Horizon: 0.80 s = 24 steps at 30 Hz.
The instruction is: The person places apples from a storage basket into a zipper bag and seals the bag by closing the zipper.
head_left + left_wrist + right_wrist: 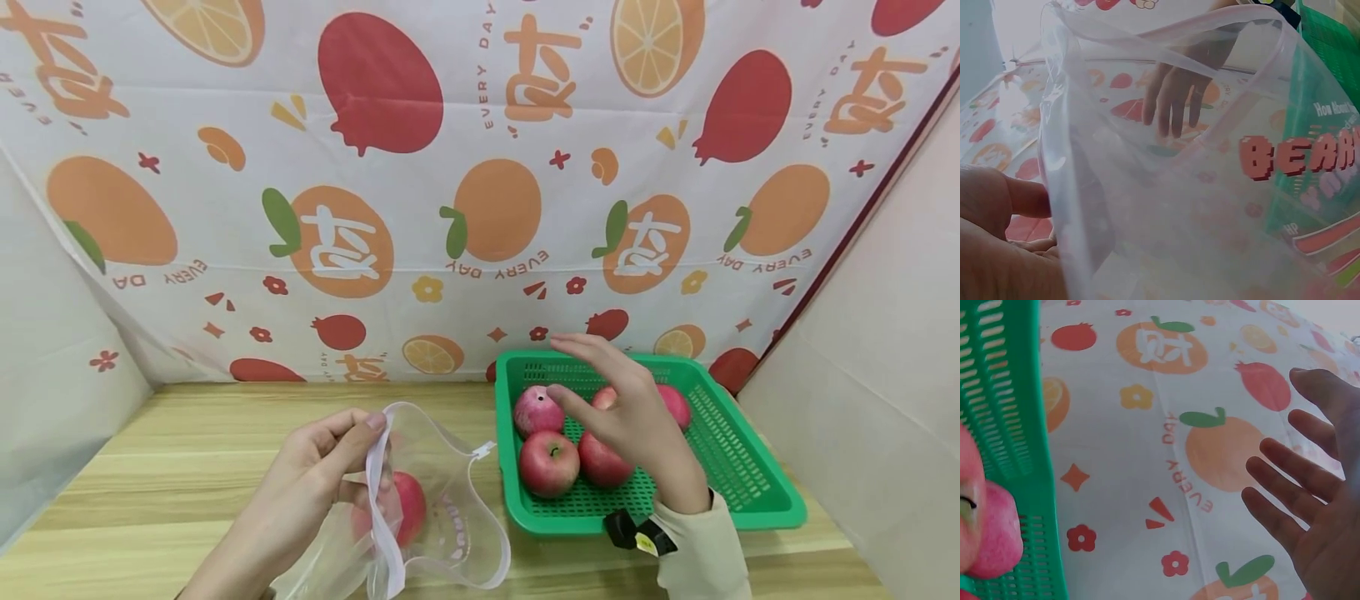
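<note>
My left hand pinches the rim of a clear zip bag between thumb and fingers. The bag's mouth gapes, and a white slider shows on its zip. Inside lies one red apple, seen through the plastic. Over the green basket hangs my right hand, fingers spread and nothing in its grasp. Several apples fill the basket's left part, among them a red one at the front; the hand partly covers others. Pink "BERR" lettering shows on the bag in the left wrist view.
A fruit-print cloth hangs behind the wooden tabletop. White side walls stand left and right. The basket sits close to the back cloth, to the right of the bag.
</note>
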Each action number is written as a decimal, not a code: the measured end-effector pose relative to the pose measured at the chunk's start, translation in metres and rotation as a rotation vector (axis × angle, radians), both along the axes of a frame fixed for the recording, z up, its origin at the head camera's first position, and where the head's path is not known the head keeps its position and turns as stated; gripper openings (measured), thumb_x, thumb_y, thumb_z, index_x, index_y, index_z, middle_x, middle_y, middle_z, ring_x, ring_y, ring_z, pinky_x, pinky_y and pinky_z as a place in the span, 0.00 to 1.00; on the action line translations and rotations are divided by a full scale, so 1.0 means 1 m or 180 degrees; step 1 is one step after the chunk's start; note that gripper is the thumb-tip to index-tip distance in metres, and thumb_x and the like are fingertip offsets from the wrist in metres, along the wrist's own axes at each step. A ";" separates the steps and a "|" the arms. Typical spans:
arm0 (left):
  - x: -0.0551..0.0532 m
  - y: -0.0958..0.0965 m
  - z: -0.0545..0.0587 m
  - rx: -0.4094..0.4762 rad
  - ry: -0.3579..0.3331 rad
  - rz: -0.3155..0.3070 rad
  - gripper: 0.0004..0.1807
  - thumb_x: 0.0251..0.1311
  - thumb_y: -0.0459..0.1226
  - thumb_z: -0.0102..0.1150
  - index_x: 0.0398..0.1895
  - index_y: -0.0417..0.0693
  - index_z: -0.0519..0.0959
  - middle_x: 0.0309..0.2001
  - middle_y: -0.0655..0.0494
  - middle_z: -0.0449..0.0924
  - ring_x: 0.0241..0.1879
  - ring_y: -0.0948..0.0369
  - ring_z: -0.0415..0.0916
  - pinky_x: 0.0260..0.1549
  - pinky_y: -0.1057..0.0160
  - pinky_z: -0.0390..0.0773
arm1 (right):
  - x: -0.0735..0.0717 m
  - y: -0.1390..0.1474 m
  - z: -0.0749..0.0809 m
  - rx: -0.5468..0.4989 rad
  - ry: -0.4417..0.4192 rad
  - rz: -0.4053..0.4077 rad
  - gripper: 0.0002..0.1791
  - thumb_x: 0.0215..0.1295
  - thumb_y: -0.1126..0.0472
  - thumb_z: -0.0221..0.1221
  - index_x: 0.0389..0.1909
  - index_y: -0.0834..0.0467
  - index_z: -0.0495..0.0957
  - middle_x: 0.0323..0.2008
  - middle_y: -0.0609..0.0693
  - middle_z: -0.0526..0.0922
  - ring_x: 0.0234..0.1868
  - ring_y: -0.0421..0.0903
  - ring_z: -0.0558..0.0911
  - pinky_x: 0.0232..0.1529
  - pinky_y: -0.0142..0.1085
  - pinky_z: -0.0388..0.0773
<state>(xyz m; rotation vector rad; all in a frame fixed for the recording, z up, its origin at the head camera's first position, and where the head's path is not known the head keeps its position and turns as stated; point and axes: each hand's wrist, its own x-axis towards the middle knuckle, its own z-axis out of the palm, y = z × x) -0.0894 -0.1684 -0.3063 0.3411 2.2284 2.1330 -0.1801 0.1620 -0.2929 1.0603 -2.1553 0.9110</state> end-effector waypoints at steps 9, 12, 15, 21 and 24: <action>0.000 -0.001 0.003 -0.0019 -0.0030 0.0019 0.14 0.79 0.42 0.48 0.38 0.43 0.76 0.27 0.53 0.80 0.26 0.56 0.82 0.25 0.59 0.85 | -0.022 -0.002 0.010 0.0465 -0.0210 0.0021 0.30 0.62 0.61 0.72 0.66 0.55 0.76 0.64 0.49 0.79 0.65 0.47 0.78 0.60 0.49 0.80; 0.001 -0.002 0.003 -0.0037 -0.0019 0.0048 0.14 0.79 0.42 0.48 0.39 0.42 0.76 0.27 0.52 0.80 0.26 0.56 0.82 0.25 0.59 0.85 | -0.029 -0.002 0.012 0.0596 -0.0349 0.0003 0.29 0.64 0.59 0.71 0.66 0.54 0.76 0.64 0.48 0.79 0.65 0.47 0.78 0.61 0.49 0.80; 0.001 -0.001 0.004 -0.0049 -0.0030 0.0089 0.14 0.78 0.42 0.49 0.39 0.41 0.76 0.28 0.52 0.80 0.26 0.56 0.82 0.25 0.58 0.85 | -0.035 -0.002 0.013 0.0708 -0.0507 -0.0038 0.28 0.66 0.56 0.69 0.66 0.53 0.76 0.64 0.47 0.79 0.65 0.46 0.78 0.62 0.49 0.79; 0.002 -0.001 0.005 -0.0040 -0.0062 0.0097 0.13 0.78 0.42 0.50 0.39 0.42 0.77 0.28 0.53 0.80 0.27 0.56 0.82 0.26 0.59 0.85 | -0.043 0.001 0.011 0.0827 -0.0661 -0.0091 0.27 0.67 0.55 0.68 0.65 0.54 0.76 0.63 0.48 0.80 0.64 0.49 0.79 0.62 0.51 0.79; 0.003 -0.001 0.006 -0.0035 -0.0062 0.0102 0.13 0.77 0.42 0.51 0.39 0.42 0.77 0.28 0.53 0.80 0.27 0.56 0.82 0.26 0.59 0.85 | -0.046 0.001 0.008 0.0886 -0.0719 -0.0134 0.27 0.67 0.55 0.68 0.66 0.54 0.76 0.63 0.48 0.79 0.64 0.49 0.79 0.62 0.52 0.79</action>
